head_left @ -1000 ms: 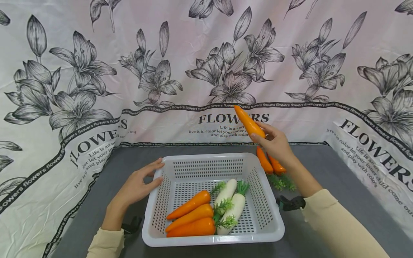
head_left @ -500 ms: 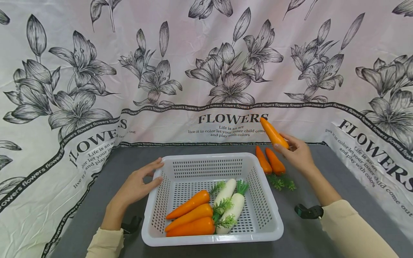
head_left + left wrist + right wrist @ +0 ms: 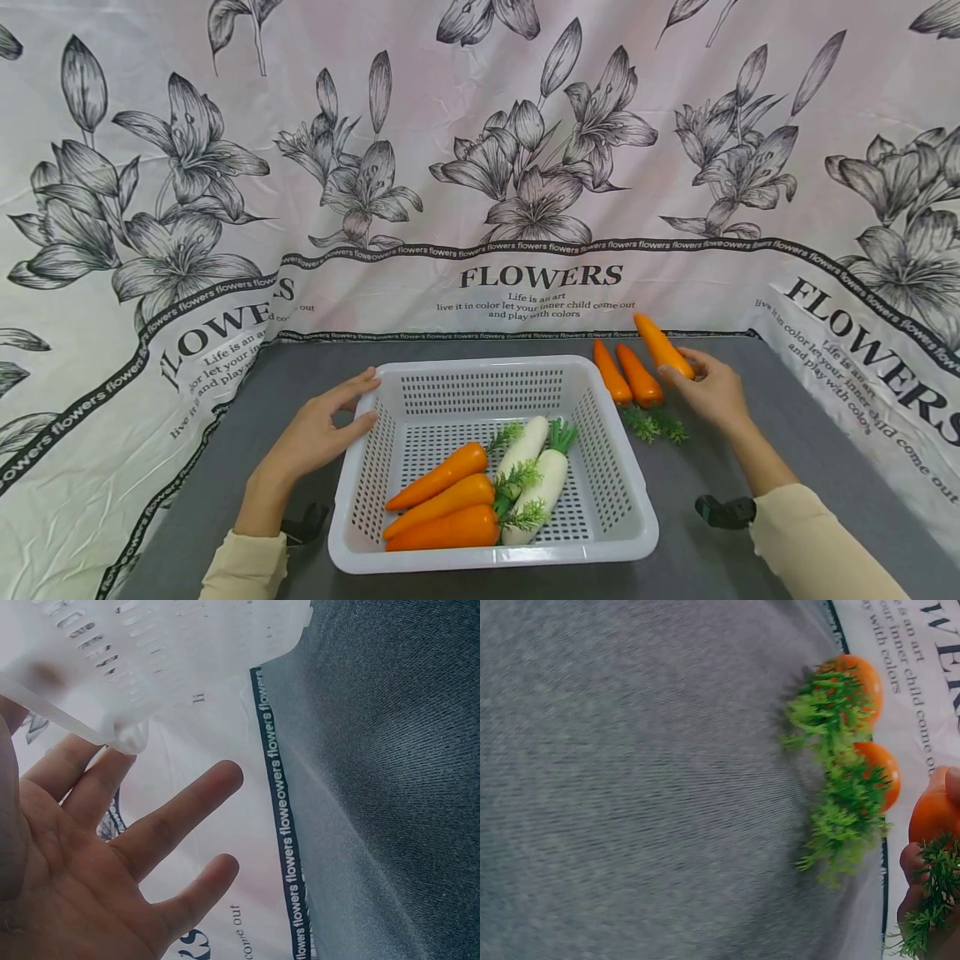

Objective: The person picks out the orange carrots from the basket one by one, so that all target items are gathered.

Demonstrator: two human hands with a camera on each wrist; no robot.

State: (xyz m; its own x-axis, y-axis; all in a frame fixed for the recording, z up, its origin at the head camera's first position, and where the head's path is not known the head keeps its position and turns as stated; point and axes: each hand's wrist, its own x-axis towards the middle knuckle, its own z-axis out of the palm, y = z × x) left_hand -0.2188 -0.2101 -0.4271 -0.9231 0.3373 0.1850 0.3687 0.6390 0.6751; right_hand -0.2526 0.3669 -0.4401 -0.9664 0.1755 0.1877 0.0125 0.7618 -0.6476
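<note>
My right hand grips an orange carrot near its thick end, with the tip pointing up and away. In the right wrist view the held carrot shows green leaves hanging past the fingers. Just left of it, two more carrots lie side by side on the table, leaves toward me. My left hand rests fingers and thumb on the left rim of a white plastic basket. Its fingers are stretched out, some touching the rim corner in the left wrist view.
Inside the basket lie several carrots on the left and two white radishes beside them. Grey cloth covers the table. A flower-printed curtain hangs behind and along both sides.
My right hand has moved right and down with the carrot, from above the two table carrots to beside them. My left hand and the basket have stayed in place.
</note>
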